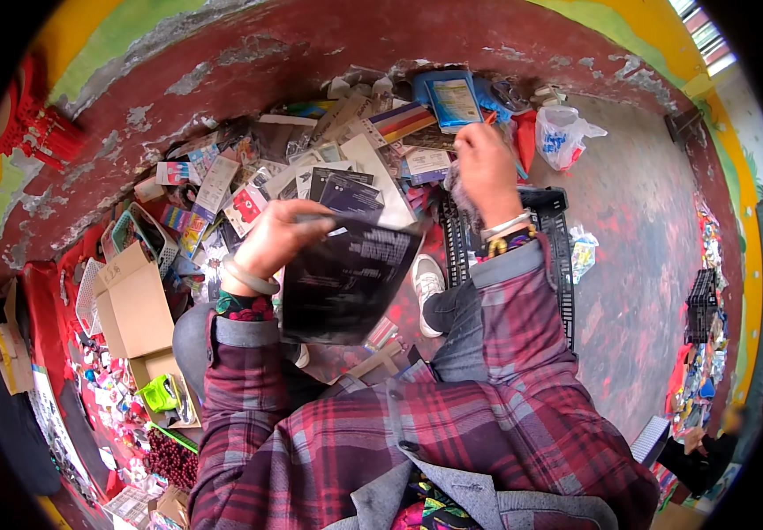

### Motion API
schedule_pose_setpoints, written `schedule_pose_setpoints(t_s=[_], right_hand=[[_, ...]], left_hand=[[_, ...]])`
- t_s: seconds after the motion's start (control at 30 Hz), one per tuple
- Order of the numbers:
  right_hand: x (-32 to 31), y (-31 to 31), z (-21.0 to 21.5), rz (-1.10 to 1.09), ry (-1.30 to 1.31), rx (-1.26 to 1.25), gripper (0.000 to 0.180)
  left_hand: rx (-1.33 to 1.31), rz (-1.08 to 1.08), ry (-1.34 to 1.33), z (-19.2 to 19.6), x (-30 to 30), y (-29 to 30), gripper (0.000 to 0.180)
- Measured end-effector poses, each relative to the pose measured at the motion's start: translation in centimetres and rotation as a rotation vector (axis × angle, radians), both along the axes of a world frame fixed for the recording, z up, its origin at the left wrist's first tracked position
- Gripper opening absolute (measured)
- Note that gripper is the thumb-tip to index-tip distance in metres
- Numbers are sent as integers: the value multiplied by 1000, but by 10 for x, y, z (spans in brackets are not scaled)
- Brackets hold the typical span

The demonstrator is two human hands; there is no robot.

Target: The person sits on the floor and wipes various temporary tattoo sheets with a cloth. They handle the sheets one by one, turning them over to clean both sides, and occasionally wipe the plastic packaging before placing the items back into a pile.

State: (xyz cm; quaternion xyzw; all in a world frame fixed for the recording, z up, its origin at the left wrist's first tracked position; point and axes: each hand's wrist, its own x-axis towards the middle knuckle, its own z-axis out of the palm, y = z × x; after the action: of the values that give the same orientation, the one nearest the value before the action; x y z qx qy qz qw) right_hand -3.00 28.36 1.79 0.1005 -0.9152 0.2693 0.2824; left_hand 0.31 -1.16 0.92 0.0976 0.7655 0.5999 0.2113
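Observation:
My left hand (pixel 277 237) grips the top edge of a dark glossy printed sheet (pixel 346 281) that hangs over my lap. My right hand (pixel 484 164) reaches forward over a heap of flat packets and cards (pixel 328 172) on the floor; its fingers are closed on a thin clear plastic wrapper (pixel 457 193), with a small orange bit at the fingertips. Both sleeves are plaid, and each wrist carries bangles. My white shoe (pixel 426 281) shows between my knees.
A black plastic crate (pixel 560 247) lies under my right forearm. An open cardboard box (pixel 132 300) and small goods sit at the left. A white plastic bag (pixel 565 134) lies ahead on the right. Another person's hand (pixel 692 438) shows at lower right beside more packets.

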Motion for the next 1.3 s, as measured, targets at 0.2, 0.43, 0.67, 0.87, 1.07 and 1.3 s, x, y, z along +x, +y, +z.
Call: schedule_pose_setpoints(t_s=[0.2, 0.43, 0.67, 0.87, 1.07, 1.3], right_hand=[[16, -3, 20, 428, -539, -693, 26], [26, -25, 20, 454, -309, -542, 14], [34, -46, 9, 500, -228, -151, 15], [35, -47, 3, 463, -235, 8, 15], [39, -54, 3, 525, -308, 33, 15], [39, -56, -12, 603, -481, 16, 14]], left_hand=[[393, 290, -111, 0, -6, -15, 15], [378, 332, -55, -6, -8, -10, 15], [-5, 123, 145, -6, -7, -6, 22], [7, 278, 551, -16, 1, 9, 34], [-81, 113, 801, -10, 5, 20, 36], [-48, -30, 392, -13, 2, 25, 37]])
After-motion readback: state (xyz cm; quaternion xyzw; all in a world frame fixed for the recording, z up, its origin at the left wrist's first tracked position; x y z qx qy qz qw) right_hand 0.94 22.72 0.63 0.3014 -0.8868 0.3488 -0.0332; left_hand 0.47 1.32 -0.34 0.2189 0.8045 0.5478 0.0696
